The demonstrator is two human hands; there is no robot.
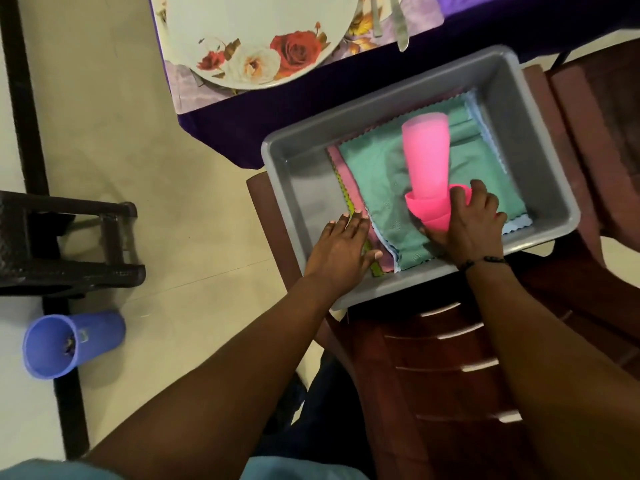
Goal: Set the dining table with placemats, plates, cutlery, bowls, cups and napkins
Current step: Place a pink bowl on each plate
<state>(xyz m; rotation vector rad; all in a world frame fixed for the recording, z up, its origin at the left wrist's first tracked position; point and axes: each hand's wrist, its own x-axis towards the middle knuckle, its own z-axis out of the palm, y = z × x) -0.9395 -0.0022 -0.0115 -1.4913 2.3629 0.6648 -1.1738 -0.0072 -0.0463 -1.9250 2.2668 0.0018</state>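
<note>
Floral plate point(258, 32) cut off by top edge. Cutlery point(398, 20) beside it shows lower ends only. Right hand point(467, 226) covers near end of pink cup stack point(427, 164); cup count unclear. Napkins point(377, 188) overlap, lower ones show only edges. Contents of purple cup point(74, 344) too small to tell.

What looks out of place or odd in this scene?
A purple cup lies on its side on the floor, left of the chair, with something dark inside. In the grey bin, the pink cups also lie tipped over on the cloths, the right hand gripping them.
</note>
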